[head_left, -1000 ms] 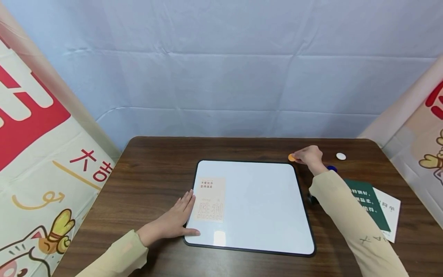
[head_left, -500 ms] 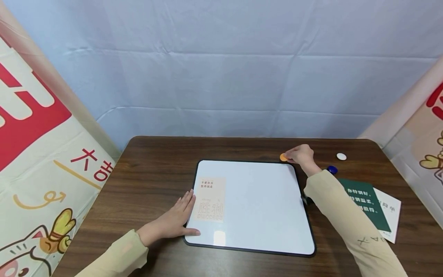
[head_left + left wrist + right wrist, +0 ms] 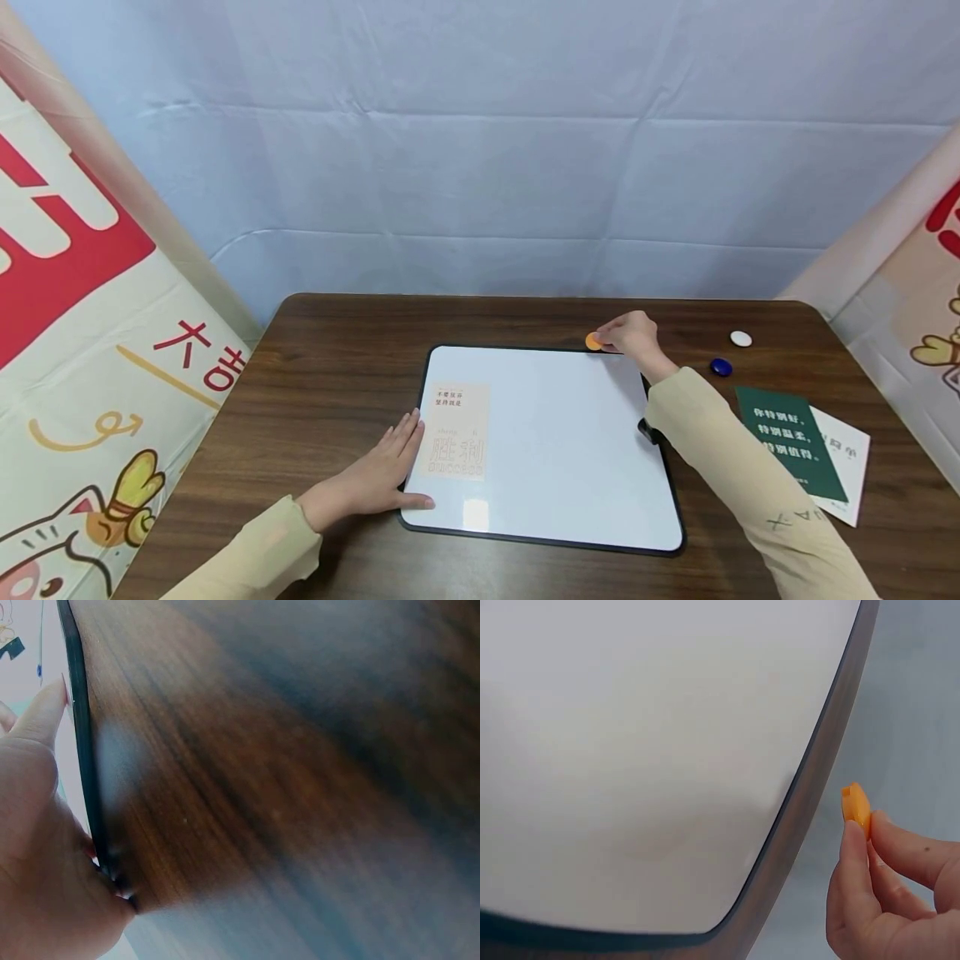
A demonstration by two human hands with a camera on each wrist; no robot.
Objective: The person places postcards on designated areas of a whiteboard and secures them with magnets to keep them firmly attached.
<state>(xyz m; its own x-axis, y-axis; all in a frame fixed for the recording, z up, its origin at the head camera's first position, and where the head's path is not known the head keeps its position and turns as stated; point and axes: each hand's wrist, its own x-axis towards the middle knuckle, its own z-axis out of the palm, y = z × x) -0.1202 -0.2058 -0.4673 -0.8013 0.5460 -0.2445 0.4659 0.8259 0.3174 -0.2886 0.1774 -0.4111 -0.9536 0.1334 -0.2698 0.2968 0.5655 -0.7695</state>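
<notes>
A whiteboard (image 3: 570, 450) with a black frame lies on the table. On its left part is a beige card (image 3: 458, 433) with printed characters. My left hand (image 3: 375, 477) rests with straight fingers on the board's left edge, its fingertips beside the card; the left wrist view shows the thumb along the black frame. Above the board's top right edge, my right hand (image 3: 632, 337) pinches a round orange magnet (image 3: 855, 806) between thumb and fingers. In the head view, part of that magnet is hidden behind the fingertips.
To the right of the board lie a white disc (image 3: 740, 338), a blue disc (image 3: 721, 367), a green card (image 3: 787, 442) and a white card (image 3: 851, 471) partly under it. A pale cloth (image 3: 480, 167) hangs behind the table (image 3: 337, 358).
My right hand has moved left with the orange magnet, from beyond the board's top right corner to over its top edge. The blue disc has come into full view. The left hand stays put.
</notes>
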